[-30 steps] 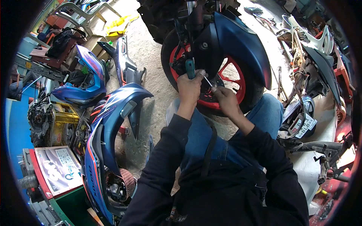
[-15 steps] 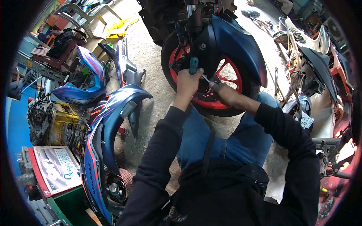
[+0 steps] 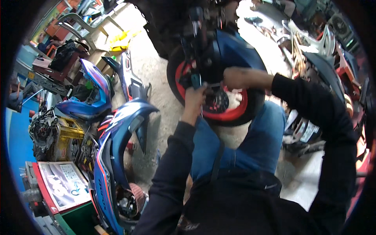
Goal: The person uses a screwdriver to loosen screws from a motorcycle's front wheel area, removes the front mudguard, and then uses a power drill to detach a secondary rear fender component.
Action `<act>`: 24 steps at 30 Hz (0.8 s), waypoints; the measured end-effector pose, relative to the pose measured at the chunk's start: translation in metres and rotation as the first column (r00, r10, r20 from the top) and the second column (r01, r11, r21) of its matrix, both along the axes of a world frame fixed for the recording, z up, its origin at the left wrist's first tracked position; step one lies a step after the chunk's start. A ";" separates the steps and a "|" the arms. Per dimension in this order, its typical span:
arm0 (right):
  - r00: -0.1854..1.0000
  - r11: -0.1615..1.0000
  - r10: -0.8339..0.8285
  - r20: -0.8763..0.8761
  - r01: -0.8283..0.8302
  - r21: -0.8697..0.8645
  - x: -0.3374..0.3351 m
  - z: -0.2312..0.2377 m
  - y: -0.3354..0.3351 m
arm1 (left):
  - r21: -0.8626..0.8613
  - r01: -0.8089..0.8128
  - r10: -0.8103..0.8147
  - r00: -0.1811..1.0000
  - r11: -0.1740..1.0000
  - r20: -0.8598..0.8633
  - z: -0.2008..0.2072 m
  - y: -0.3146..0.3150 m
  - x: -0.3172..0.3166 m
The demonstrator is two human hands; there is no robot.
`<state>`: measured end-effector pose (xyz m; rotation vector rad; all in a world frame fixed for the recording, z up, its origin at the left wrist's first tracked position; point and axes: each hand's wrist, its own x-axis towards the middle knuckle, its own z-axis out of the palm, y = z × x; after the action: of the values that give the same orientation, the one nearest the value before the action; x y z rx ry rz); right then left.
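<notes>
The fingers of my left hand (image 3: 192, 102) are wrapped round a teal-handled screwdriver (image 3: 196, 80), whose handle sticks up above the fist. My right hand (image 3: 237, 78) is a closed fist beside the blue front fender. A thin metal rod (image 3: 214, 84) runs from this fist toward my left hand; motion blur hides its exact kind. Both hands are at the hub of a motorcycle front wheel (image 3: 244, 109) with a black tyre and red rim. The blue fender (image 3: 239, 51) arches over the wheel.
Blue body panels (image 3: 113, 145) lie along my left, with a yellow crate (image 3: 70, 131) and an engine part beyond. A red and green toolbox (image 3: 80, 217) stands at the lower left. Motorcycle parts (image 3: 309, 129) crowd the right side. A grey chair (image 3: 88, 29) stands at the far left.
My right hand has moved up and slightly right, from the wheel hub to beside the fender. The left hand and screwdriver have shifted slightly down and left.
</notes>
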<state>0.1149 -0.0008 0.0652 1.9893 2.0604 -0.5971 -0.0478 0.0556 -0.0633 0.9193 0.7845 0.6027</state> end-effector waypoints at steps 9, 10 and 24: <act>0.865 0.757 0.286 0.413 -0.468 0.456 -0.021 0.015 0.014 | -0.479 0.102 -0.010 0.982 0.872 0.191 -0.008 0.012 0.001; 0.838 0.717 0.287 0.464 -0.509 0.476 -0.020 0.012 0.015 | -0.487 0.122 -0.009 0.974 0.865 0.227 -0.009 0.013 0.002; 0.871 0.696 0.187 0.454 -0.444 0.564 -0.023 0.015 0.013 | -0.634 0.248 -0.025 0.940 0.733 0.339 -0.018 0.020 0.005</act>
<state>0.0917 0.0124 0.0804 1.7379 2.4748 0.6313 -0.0429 0.0757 -0.0809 0.1926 0.5702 0.2737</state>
